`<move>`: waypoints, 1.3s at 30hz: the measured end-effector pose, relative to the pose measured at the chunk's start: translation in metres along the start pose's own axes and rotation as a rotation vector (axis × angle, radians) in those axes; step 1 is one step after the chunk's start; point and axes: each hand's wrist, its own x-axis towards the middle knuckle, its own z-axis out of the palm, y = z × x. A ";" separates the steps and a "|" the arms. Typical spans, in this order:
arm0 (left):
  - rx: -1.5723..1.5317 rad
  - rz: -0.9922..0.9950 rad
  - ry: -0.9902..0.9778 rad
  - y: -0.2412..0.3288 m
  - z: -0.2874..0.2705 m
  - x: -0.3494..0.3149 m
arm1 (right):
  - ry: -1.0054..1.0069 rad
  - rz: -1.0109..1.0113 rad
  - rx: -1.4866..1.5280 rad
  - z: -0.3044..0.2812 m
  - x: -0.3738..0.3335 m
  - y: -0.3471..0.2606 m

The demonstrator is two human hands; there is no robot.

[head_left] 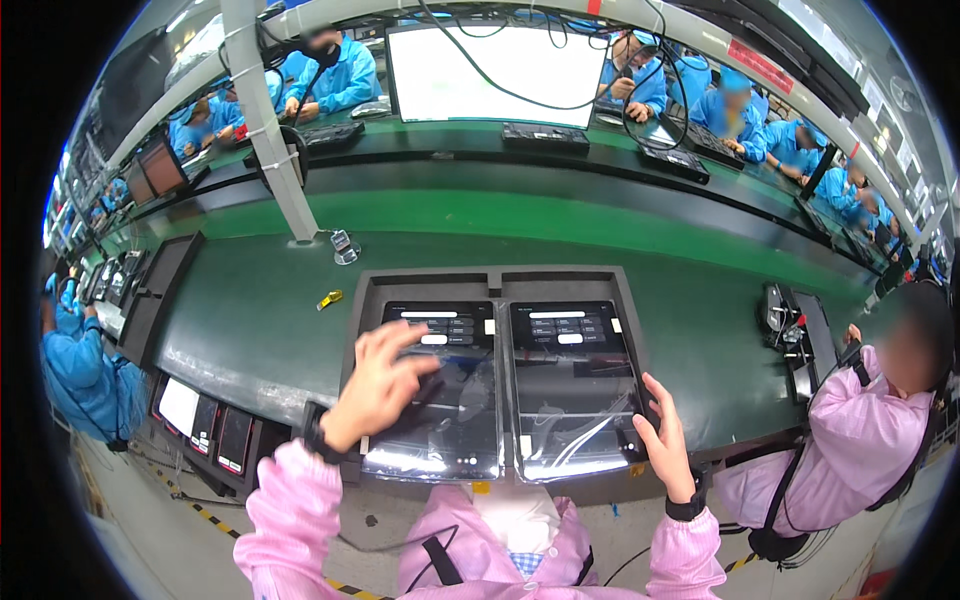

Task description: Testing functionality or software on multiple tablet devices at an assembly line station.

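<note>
Two tablets lie side by side in a dark grey foam tray [370, 295], screens lit with a dark menu and covered in shiny clear film. Over the left tablet [450, 410] hovers my left hand [380, 385], fingers spread and holding nothing; whether a fingertip touches the glass I cannot tell. My right hand [667, 435] is at the right edge of the right tablet [570, 400], thumb and fingers apart, close to its lower corner. Both wrists wear dark bands below pink sleeves.
A yellow piece [329, 299] and a small metal stand [344, 247] lie on the green bench beside a post [270, 130]. More devices sit in a tray [235, 440] at the lower left. A person in pink [850, 430] works at the right. A bright monitor [495, 75] stands behind.
</note>
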 end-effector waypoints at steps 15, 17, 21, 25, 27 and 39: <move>-0.025 0.002 -0.266 0.084 0.004 -0.047 | -0.156 -0.051 -0.036 -0.009 -0.008 0.014; -0.053 -0.010 -0.288 0.084 0.003 -0.046 | -0.167 -0.068 -0.039 -0.010 -0.008 0.015; 0.009 -0.007 -0.270 0.091 0.000 -0.044 | -0.181 -0.106 -0.053 -0.011 -0.007 0.018; 0.042 -0.070 -0.212 0.094 -0.011 -0.041 | -0.205 -0.132 -0.065 -0.014 -0.007 0.020; 0.078 -0.087 -0.179 0.093 -0.018 -0.041 | -0.213 -0.131 -0.045 -0.014 -0.006 0.021; 0.169 -0.193 -0.086 0.061 -0.044 -0.030 | -0.054 -0.093 0.037 -0.022 0.023 0.002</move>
